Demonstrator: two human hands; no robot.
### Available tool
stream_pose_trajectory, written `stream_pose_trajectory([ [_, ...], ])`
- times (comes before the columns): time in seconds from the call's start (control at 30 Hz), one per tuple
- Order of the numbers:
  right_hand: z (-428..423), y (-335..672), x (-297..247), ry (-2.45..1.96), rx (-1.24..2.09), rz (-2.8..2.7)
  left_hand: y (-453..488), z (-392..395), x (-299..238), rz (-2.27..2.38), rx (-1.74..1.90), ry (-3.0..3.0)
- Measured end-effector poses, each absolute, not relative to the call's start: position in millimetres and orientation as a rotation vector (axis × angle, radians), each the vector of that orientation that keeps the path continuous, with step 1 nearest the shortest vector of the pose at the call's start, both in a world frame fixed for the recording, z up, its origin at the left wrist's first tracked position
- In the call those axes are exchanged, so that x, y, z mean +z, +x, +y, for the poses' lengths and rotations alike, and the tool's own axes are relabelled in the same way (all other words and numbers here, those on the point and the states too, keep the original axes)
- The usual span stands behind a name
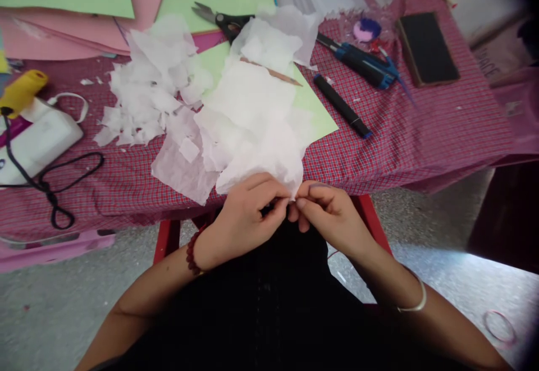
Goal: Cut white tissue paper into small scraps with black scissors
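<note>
At the bench's near edge, left hand [246,214] and right hand [324,214] meet fingertip to fingertip, both pinched shut on the hanging edge of a white tissue sheet [256,129]. Small, close pinches should keep the thin tissue tearing controllably.

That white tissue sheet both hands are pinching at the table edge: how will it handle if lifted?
The white tissue sheet is probably floppy: it lies crumpled and drapes over the table edge. It looks thin and translucent, so likely very light. The torn scraps nearby suggest it rips easily where the left hand and right hand pinch it.
</note>
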State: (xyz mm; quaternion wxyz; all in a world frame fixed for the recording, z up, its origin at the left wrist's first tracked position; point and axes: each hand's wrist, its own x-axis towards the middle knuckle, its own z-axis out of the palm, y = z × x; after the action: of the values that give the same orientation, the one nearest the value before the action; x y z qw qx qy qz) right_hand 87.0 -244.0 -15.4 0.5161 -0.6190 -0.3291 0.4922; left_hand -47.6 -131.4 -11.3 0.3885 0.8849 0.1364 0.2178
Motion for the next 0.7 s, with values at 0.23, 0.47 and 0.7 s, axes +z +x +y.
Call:
stream_pose_trajectory([
  [0.23, -247.9, 90.4, -15.1, -1.56, 1.084, -0.986, -45.9, -126.7, 1.4, 0.424, 0.286, 2.09],
  [0.47, -250.3, 94.1, -14.2, -1.641, 0.893, -1.307, -41.9, -129.4, 4.0, 0.444, 0.194, 2.172],
  [0.7, -251.1, 94.0, -13.6, -1.612, 0.96, -1.086, -41.8, -132.5, 1.8, 0.571, 0.233, 1.89],
])
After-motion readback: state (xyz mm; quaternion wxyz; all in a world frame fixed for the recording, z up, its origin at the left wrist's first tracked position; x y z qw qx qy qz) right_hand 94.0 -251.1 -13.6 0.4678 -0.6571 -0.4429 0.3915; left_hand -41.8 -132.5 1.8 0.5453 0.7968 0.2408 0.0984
